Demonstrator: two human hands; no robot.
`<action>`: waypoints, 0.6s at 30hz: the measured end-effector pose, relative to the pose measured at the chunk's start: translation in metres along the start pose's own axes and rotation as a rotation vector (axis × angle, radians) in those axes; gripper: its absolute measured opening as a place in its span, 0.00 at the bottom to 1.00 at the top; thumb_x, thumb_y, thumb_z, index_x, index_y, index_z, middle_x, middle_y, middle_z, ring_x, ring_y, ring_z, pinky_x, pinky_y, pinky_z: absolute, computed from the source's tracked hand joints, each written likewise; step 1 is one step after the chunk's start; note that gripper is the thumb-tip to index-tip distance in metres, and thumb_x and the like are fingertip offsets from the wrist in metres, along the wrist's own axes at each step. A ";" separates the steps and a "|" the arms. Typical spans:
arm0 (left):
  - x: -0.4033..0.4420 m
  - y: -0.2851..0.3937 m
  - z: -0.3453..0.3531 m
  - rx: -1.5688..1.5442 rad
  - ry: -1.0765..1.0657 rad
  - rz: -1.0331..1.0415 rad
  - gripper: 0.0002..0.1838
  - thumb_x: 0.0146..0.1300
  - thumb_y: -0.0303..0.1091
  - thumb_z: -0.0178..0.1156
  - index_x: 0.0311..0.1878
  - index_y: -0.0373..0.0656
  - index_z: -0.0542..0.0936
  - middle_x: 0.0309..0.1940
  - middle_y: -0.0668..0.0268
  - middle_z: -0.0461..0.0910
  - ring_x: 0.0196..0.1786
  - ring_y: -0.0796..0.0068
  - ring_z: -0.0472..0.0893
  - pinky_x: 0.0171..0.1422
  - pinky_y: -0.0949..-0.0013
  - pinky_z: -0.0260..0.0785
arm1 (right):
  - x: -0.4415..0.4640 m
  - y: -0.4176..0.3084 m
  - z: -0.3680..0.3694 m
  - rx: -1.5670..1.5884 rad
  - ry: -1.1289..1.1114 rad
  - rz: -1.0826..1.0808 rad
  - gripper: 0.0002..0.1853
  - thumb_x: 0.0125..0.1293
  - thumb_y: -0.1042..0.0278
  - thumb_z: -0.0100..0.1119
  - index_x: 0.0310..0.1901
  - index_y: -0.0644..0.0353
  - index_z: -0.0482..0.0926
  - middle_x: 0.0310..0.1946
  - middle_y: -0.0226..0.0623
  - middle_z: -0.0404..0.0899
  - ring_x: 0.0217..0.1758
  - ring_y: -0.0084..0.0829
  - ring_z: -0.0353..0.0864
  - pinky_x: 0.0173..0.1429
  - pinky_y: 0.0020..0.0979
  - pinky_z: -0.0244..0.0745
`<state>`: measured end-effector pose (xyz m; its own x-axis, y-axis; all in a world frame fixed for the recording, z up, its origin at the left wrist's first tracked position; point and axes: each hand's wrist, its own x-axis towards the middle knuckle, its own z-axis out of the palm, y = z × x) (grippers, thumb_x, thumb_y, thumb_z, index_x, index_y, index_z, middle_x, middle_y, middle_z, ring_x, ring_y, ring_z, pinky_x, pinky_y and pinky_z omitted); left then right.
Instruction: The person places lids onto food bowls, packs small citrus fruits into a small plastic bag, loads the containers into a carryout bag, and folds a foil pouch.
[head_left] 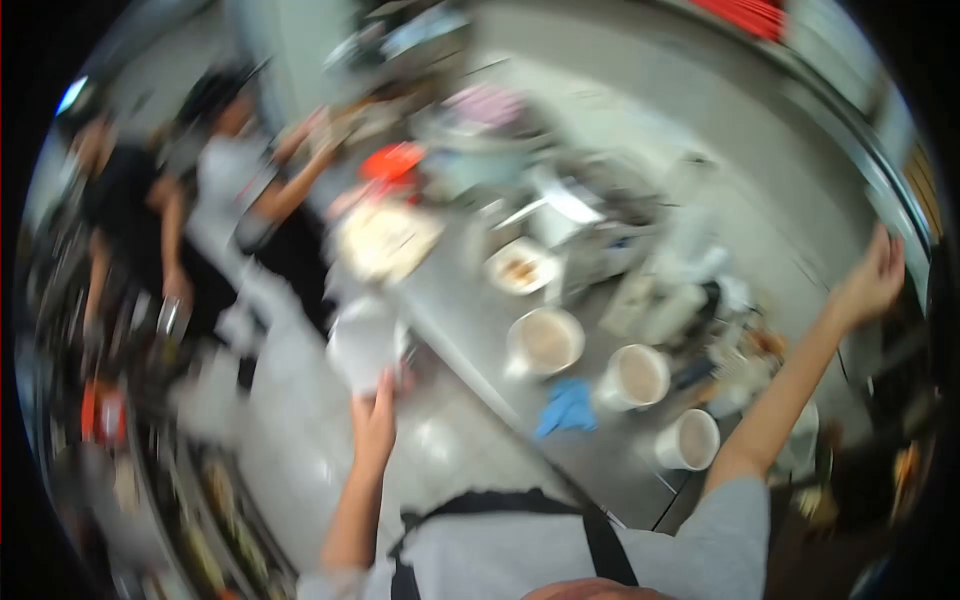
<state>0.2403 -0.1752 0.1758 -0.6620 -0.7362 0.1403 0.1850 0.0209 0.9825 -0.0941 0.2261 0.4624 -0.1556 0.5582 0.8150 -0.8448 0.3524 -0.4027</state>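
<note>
My left hand [375,415] grips the near edge of a blurred white dish [365,345], with the thumb on top. The dish is held out over the floor, beside the metal counter's edge. What it contains, if anything, cannot be made out. Stretched far to the right, my right hand [874,277] is raised close to a metal rail [893,200]. Its fingers look curled together, and I cannot tell whether they touch the rail or hold something small.
On the metal counter [455,320] stand white containers of brownish contents, including a cup [546,341], beside a blue glove or cloth [567,408]. A small dish [522,267], a pale round item [388,240] and pots sit farther back. Two people [225,170] stand at left beyond the floor [290,400].
</note>
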 end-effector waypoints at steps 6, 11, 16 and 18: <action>-0.030 0.078 -0.147 1.044 0.488 0.368 0.36 0.55 0.22 0.53 0.70 0.42 0.60 0.42 0.55 0.69 0.37 0.57 0.76 0.35 0.62 0.72 | -0.448 -0.321 0.033 1.113 -1.665 0.609 0.57 0.48 0.43 0.72 0.71 0.65 0.49 0.70 0.40 0.54 0.72 0.36 0.56 0.72 0.37 0.52; -0.079 0.080 -0.272 1.232 0.743 0.138 0.41 0.53 0.23 0.56 0.72 0.42 0.54 0.44 0.53 0.65 0.44 0.54 0.74 0.38 0.60 0.73 | -0.564 -0.502 0.045 1.382 -1.818 1.417 0.29 0.70 0.70 0.48 0.69 0.66 0.52 0.62 0.40 0.67 0.64 0.28 0.67 0.66 0.30 0.62; -0.131 0.086 -0.356 1.193 1.083 0.184 0.43 0.57 0.23 0.57 0.73 0.38 0.47 0.57 0.46 0.60 0.51 0.49 0.72 0.48 0.59 0.72 | -0.620 -0.616 0.060 1.742 -2.206 1.129 0.30 0.69 0.74 0.47 0.71 0.60 0.51 0.59 0.40 0.70 0.56 0.26 0.74 0.57 0.27 0.72; -0.150 0.089 -0.383 1.213 1.210 0.176 0.43 0.58 0.24 0.57 0.73 0.37 0.45 0.60 0.42 0.56 0.52 0.47 0.71 0.51 0.59 0.70 | -0.642 -0.682 0.071 1.991 -2.063 0.820 0.28 0.68 0.76 0.46 0.70 0.59 0.56 0.56 0.39 0.72 0.52 0.25 0.76 0.54 0.25 0.72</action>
<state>0.6339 -0.3221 0.1957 0.2900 -0.7090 0.6429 -0.7988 0.1907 0.5706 0.5453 -0.4260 0.2436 0.5110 -0.7214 0.4674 0.3197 -0.3453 -0.8824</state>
